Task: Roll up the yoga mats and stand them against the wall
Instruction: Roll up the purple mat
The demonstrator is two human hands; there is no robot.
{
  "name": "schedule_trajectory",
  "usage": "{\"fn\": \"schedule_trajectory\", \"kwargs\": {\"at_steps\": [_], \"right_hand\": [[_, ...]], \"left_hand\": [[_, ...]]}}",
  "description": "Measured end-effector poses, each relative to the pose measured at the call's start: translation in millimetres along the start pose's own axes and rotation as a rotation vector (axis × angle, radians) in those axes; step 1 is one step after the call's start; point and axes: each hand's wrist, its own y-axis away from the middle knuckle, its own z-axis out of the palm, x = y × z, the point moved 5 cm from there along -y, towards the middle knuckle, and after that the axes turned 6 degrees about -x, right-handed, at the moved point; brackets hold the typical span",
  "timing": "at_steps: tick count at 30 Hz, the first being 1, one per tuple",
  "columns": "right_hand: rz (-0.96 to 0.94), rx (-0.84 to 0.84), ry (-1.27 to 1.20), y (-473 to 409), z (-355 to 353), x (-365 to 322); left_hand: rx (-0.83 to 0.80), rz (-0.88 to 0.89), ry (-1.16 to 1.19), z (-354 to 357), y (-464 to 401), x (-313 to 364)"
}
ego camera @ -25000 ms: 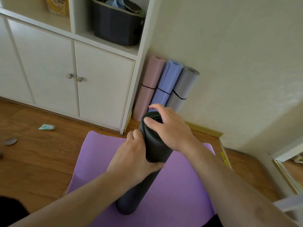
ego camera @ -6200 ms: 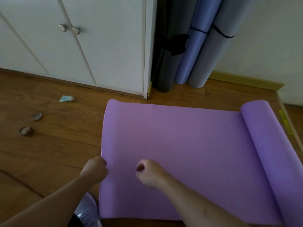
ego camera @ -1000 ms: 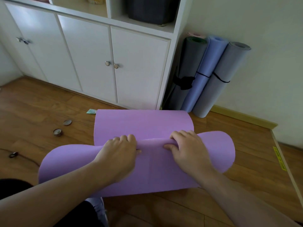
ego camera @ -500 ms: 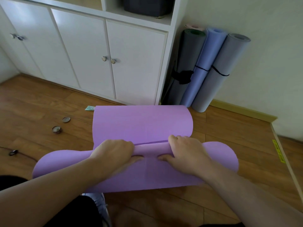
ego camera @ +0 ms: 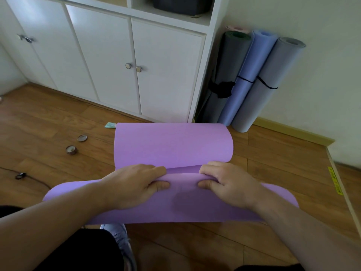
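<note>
1. Purple yoga mat: smooth matte foam, on the wood plank floor, near end curled into a loose tube.
2. Left hand and right hand pinch the curl, fingers over, thumbs under.
3. Dark grey roll, blue roll and pale grey roll lean on the wall, banded.

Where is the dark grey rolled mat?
The dark grey rolled mat stands upper right in the head view, between the white cabinet and the blue rolled mat.
</note>
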Motion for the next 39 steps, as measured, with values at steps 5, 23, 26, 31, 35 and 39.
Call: {"fn": "schedule_trajectory", "kwargs": {"at_steps": [5,23,26,31,35,39], "right_hand": [[0.102,0.050,0.159,-10,3,-5],[0.109,-0.197,0.134,-5,10,-8],[0.122,-0.152,0.118,-7,12,-5],[0.080,-0.068,0.126,-5,9,-8],[0.057,0.062,0.093,-8,9,-6],[0.154,0.094,0.118,-10,8,-5]], "left_hand": [[0.065,-0.186,-0.078,9,-9,5],[-0.083,-0.128,-0.196,24,-10,15],[-0.078,-0.122,-0.184,28,-14,16],[-0.044,-0.099,-0.092,19,-15,17],[0.028,-0.102,-0.026,15,-16,15],[0.101,-0.188,-0.035,9,-21,12]]}}
